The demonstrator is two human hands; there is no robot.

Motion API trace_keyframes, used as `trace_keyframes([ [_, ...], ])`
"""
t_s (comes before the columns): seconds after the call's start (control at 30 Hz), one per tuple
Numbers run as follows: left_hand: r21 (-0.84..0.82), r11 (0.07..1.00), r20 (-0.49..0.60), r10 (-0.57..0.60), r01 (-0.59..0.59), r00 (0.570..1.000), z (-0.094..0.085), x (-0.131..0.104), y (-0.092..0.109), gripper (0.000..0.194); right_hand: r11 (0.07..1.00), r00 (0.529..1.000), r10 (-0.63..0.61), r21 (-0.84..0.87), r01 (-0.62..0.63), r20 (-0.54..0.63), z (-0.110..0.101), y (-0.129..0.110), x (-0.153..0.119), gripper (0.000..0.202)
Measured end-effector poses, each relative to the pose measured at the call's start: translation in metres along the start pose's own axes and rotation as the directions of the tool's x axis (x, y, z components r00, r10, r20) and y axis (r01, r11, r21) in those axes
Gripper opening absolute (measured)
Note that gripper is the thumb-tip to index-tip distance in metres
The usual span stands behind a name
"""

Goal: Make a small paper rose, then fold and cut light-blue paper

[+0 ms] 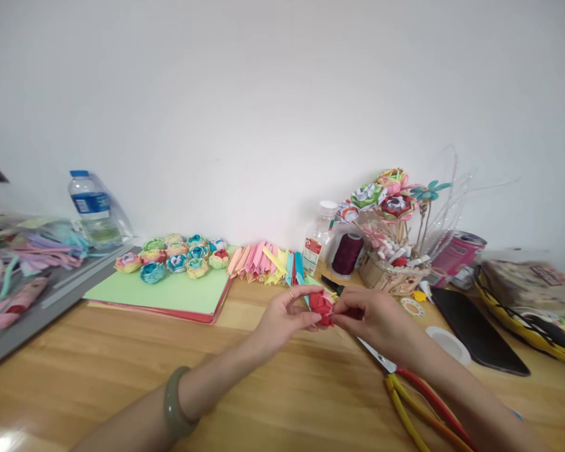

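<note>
Paper flowers (176, 262) sit on green paper (160, 292). At centre, left hand (287, 317) and right hand (370, 317) pinch a red flower (322, 306) between them. Scissors (395, 371) lie below the right wrist, apparently closed.

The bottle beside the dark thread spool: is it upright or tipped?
Upright: the bottle stands beside the thread spool, with its white cap on top and its label below.

Paper flowers (176, 263) on paper stack (164, 295). Folded strips (258, 263) right of stack. Thread spool (347, 255) right of strips.
</note>
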State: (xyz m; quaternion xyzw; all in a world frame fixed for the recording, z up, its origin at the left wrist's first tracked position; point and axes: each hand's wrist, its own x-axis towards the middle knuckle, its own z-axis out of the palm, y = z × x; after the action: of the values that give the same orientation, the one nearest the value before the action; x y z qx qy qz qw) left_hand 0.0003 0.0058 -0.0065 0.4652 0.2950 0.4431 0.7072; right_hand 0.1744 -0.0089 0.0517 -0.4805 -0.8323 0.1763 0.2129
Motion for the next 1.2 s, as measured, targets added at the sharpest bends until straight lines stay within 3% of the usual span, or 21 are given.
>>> trace_keyframes([
  [0.2,-0.047,0.999,-0.015,0.011,-0.012,1.000,0.003,-0.005,0.002,0.047,1.000,0.997,0.006,0.007,-0.006,-0.081,0.002,-0.005,-0.002,0.019],
  [0.37,-0.118,0.993,-0.038,0.009,-0.013,0.999,0.005,-0.008,0.006,0.042,0.999,0.997,-0.031,0.039,0.034,-0.076,0.003,-0.002,-0.001,0.017],
  [0.47,-0.164,0.986,-0.088,0.028,-0.042,0.996,0.009,-0.010,0.007,0.040,0.996,0.983,-0.086,-0.047,0.079,-0.160,0.008,-0.002,-0.003,0.016],
  [0.6,-0.227,0.971,-0.167,0.045,-0.082,0.985,0.014,-0.011,0.007,0.039,0.936,0.909,-0.223,-0.338,0.099,-0.351,0.018,-0.007,-0.008,0.018],
  [0.67,-0.244,0.966,-0.185,0.041,-0.086,0.982,0.017,-0.012,0.006,0.042,0.876,0.869,-0.310,-0.471,0.103,-0.385,0.020,-0.009,-0.010,0.020],
  [0.87,-0.297,0.947,-0.264,0.038,-0.119,0.964,0.024,-0.015,0.006,0.040,0.646,0.781,-0.522,-0.757,0.098,-0.344,0.022,-0.011,-0.013,0.015],
  [1.0,-0.354,0.929,-0.289,0.003,-0.110,0.957,0.028,-0.017,0.008,0.036,0.512,0.723,-0.629,-0.852,0.109,-0.285,0.024,-0.012,-0.016,0.010],
  [1.1,-0.428,0.901,-0.249,-0.038,-0.075,0.968,0.028,-0.018,0.008,0.033,0.495,0.686,-0.676,-0.856,0.152,-0.269,0.024,-0.011,-0.018,0.012],
  [1.2,-0.481,0.875,-0.182,-0.044,-0.049,0.982,0.026,-0.017,0.008,0.032,0.588,0.668,-0.676,-0.774,0.234,-0.311,0.022,-0.009,-0.018,0.013],
])
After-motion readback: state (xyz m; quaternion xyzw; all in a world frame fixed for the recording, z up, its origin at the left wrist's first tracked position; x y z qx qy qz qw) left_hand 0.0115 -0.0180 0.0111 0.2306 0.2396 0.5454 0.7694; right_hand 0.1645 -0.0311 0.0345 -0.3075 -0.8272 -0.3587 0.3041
